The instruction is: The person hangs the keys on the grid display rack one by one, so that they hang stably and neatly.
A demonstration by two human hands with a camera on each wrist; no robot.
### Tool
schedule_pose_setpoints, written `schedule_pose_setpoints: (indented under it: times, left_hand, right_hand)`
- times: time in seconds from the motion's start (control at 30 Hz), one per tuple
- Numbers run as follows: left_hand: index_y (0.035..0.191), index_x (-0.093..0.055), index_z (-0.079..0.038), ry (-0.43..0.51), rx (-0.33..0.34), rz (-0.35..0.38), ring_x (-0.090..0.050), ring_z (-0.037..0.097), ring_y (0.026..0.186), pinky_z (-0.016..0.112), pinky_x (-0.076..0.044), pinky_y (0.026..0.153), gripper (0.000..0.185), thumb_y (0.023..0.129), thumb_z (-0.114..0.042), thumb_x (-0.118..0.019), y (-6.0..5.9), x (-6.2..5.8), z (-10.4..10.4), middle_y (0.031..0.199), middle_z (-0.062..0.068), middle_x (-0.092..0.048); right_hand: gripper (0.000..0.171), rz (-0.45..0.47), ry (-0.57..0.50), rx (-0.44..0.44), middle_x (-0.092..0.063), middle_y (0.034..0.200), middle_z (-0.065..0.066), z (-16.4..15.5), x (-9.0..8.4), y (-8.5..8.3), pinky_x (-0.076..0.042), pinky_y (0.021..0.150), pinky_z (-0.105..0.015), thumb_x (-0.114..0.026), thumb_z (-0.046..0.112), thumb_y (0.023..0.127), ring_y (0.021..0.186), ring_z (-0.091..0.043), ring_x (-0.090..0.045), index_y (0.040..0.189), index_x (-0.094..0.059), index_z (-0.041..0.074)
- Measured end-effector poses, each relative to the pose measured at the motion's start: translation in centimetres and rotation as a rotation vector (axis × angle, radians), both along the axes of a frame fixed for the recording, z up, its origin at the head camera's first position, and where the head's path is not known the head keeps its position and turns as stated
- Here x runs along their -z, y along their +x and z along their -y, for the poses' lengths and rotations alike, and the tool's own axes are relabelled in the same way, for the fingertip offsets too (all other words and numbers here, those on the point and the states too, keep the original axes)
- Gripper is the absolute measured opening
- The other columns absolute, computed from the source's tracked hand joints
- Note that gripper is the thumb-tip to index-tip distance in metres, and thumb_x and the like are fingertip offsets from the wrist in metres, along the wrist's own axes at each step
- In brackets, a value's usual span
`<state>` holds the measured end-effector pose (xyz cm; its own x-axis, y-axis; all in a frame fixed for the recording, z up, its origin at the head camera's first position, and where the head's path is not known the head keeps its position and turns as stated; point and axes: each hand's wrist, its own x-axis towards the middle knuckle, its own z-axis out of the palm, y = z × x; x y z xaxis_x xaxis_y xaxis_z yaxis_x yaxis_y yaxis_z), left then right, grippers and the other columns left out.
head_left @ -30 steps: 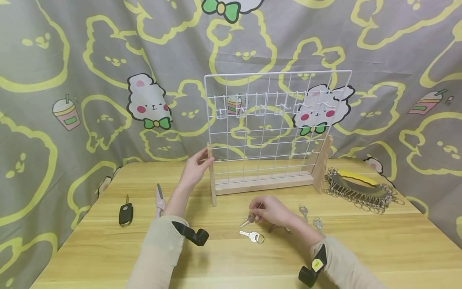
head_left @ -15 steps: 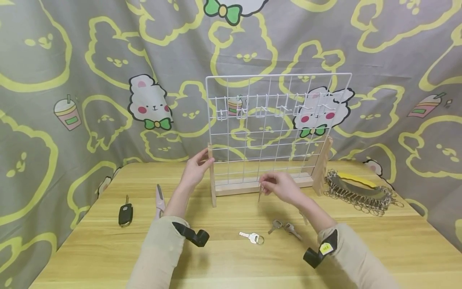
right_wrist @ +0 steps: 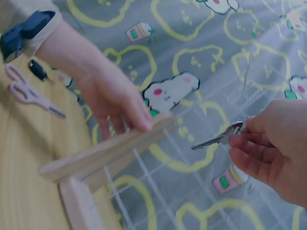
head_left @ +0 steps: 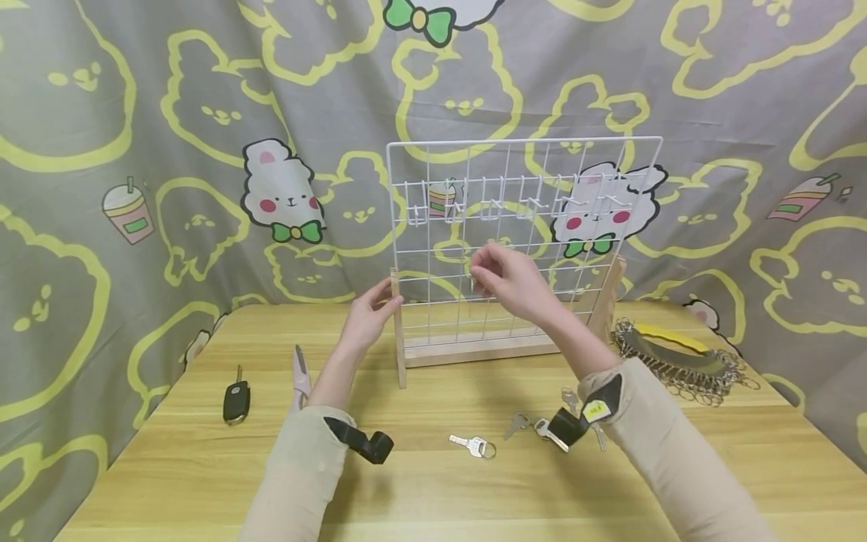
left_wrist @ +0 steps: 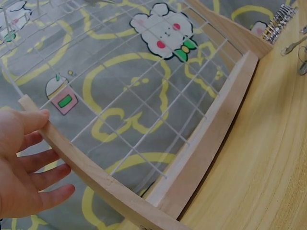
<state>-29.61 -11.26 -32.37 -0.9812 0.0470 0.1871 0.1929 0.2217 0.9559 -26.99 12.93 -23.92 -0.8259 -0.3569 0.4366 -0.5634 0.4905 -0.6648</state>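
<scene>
My left hand (head_left: 366,320) holds the left wooden upright (head_left: 398,339) of a white wire grid rack; in the left wrist view its thumb lies over the edge and its fingers are behind. My right hand (head_left: 511,282) is raised before the grid, below the row of white hooks (head_left: 418,216). Between thumb and fingers it pinches a metal key (right_wrist: 211,143), blade pointing away from the palm in the right wrist view. On the table below lie a silver key with a ring (head_left: 474,446) and several other keys (head_left: 518,425), some partly behind the right wrist camera.
A black car key (head_left: 236,401) and pink-handled scissors (head_left: 301,373) lie on the left. To the right of the rack sits a curved holder with a yellow strip and many metal rings (head_left: 670,361). A patterned curtain (head_left: 203,113) hangs behind the table.
My right hand has lifted the key from the tabletop, up in front of the wire grid. The left hand stays on the upright.
</scene>
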Motion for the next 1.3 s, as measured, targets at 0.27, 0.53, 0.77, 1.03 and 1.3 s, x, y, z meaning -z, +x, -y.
schedule_pose_setpoints:
  times: [0.27,0.53,0.77,1.03,1.3]
  left_hand:
    - [0.141,-0.038,-0.009,0.004,-0.001,-0.004,-0.044,0.035,0.121,0.049,-0.034,0.102,0.054,0.092,-0.019,-0.058,-0.1,0.0,0.0,0.134,0.016,-0.048]
    - [0.141,-0.037,-0.009,-0.004,-0.005,0.004,-0.044,0.035,0.122,0.050,-0.033,0.102,0.055,0.092,-0.020,-0.058,-0.1,-0.1,-0.1,0.136,0.016,-0.046]
    - [0.141,-0.037,-0.009,-0.008,-0.002,0.006,-0.043,0.035,0.122,0.050,-0.033,0.102,0.054,0.092,-0.020,-0.058,-0.2,0.1,0.0,0.136,0.017,-0.046]
    - [0.142,-0.037,-0.011,-0.013,-0.015,0.008,-0.043,0.033,0.122,0.049,-0.034,0.102,0.055,0.092,-0.022,-0.058,-0.3,0.2,-0.1,0.136,0.015,-0.047]
    - [0.142,-0.037,-0.012,-0.013,-0.018,0.012,-0.042,0.032,0.123,0.050,-0.032,0.103,0.054,0.092,-0.022,-0.058,-0.3,0.4,0.0,0.136,0.013,-0.047]
  right_hand:
    - [0.007,-0.092,-0.012,-0.027,-0.059,0.080,-0.009,3.0,-3.1,-0.5,-0.052,0.059,-0.028,-0.053,0.009,0.094,0.071,-0.024,-0.059,0.096,-0.054,0.002]
    - [0.008,-0.125,-0.112,-0.005,-0.060,0.076,-0.009,5.4,-4.9,-0.6,-0.052,0.053,-0.026,-0.053,0.009,0.094,0.061,-0.018,-0.059,0.097,-0.054,0.001]
    - [0.006,-0.151,-0.168,0.010,-0.061,0.072,-0.011,6.7,-5.1,-0.4,-0.051,0.049,-0.026,-0.053,0.005,0.093,0.057,-0.019,-0.060,0.095,-0.054,-0.001]
    - [0.006,-0.168,-0.165,0.078,-0.061,0.074,-0.010,7.4,-4.9,-1.2,-0.050,0.049,-0.024,-0.052,0.004,0.093,0.057,-0.020,-0.059,0.096,-0.054,0.000]
    - [0.006,-0.271,-0.130,0.113,-0.063,0.075,-0.010,7.6,-4.2,-1.5,-0.050,0.052,-0.023,-0.054,0.003,0.091,0.058,-0.016,-0.060,0.096,-0.056,-0.001]
